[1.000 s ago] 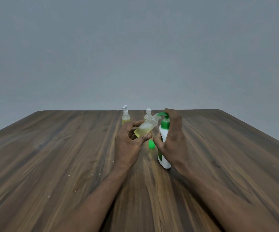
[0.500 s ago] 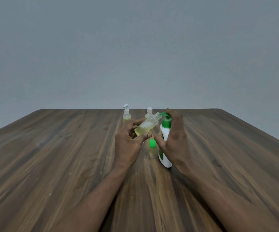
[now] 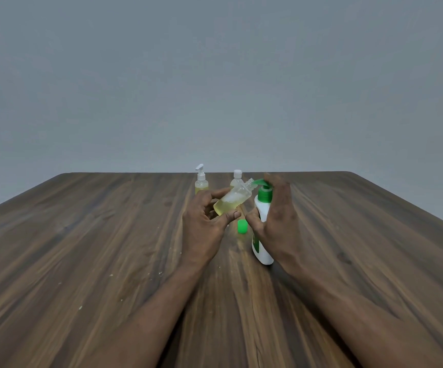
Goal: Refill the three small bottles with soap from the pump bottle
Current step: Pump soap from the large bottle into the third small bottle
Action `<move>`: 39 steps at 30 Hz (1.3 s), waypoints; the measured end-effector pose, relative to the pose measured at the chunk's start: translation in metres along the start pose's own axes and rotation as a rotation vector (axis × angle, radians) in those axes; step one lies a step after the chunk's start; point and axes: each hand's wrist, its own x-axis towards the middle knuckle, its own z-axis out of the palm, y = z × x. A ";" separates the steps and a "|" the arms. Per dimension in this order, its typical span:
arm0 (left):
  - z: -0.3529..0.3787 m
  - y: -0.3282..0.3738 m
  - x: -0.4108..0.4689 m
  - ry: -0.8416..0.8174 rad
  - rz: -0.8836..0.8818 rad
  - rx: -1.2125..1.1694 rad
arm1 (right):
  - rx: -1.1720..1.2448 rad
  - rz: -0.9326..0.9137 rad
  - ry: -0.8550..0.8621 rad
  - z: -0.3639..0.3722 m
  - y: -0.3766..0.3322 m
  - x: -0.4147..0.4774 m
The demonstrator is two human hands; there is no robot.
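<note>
left hand (image 3: 204, 227) sits just left of centre in the frame, thumb and fingertips pinching the lower end of an uncapped small bottle (image 3: 232, 200). it's tipped so the open neck points up and right, just under the green spout of the pump bottle (image 3: 262, 211). makes sense, that's about the only way soap lands in a mouth that narrow. it looks roughly half full of yellowish soap with some foam on top, so my guess is this fill is midway.

right hand (image 3: 277, 219) wraps the pump bottle just right of centre, thumb against the white body and fingers reaching up over the pump head. i'd say that's to press it while keeping the thing steady. the pump bottle stands on the surface (image 3: 82, 235), leaning a bit.

green cap (image 3: 242, 226) rests on the surface between the two hands, presumably parked there to go back on after. further up the frame, behind the left hand, two more stand upright: a pump-top bottle (image 3: 201, 181) showing yellowish liquid, and a white-capped bottle (image 3: 237, 176) mostly hidden behind the tilted one.
</note>
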 end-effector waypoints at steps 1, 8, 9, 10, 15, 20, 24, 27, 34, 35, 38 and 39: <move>0.000 0.000 0.000 -0.002 0.001 0.002 | 0.001 -0.003 0.000 0.000 -0.001 0.000; 0.001 0.002 -0.001 -0.007 -0.003 0.010 | -0.030 -0.007 -0.049 -0.002 -0.001 0.002; 0.001 0.002 -0.001 -0.006 0.000 0.011 | -0.032 -0.007 -0.054 -0.003 -0.001 0.003; 0.000 0.002 -0.001 -0.005 0.002 0.011 | -0.033 -0.005 -0.058 -0.003 -0.001 0.003; 0.000 0.001 0.000 0.000 0.006 0.020 | -0.032 -0.006 -0.025 -0.001 -0.001 0.002; 0.000 -0.001 -0.001 0.001 -0.002 0.012 | -0.025 -0.012 -0.002 0.000 0.003 0.002; 0.001 -0.001 -0.001 -0.015 -0.020 0.004 | -0.010 0.004 -0.026 0.000 0.001 0.002; 0.001 -0.001 0.000 -0.019 -0.014 0.005 | -0.030 -0.006 -0.036 -0.001 0.001 0.002; 0.001 0.000 -0.001 -0.024 -0.002 0.009 | -0.013 -0.008 -0.031 -0.001 0.000 0.002; 0.001 0.000 -0.001 -0.023 -0.002 0.008 | -0.004 -0.004 -0.026 0.000 0.001 0.002; 0.001 -0.001 -0.001 -0.019 0.000 0.008 | -0.007 -0.004 -0.011 0.001 0.003 0.001; 0.001 -0.001 -0.002 -0.020 0.004 0.009 | -0.010 -0.004 -0.009 0.001 0.004 0.001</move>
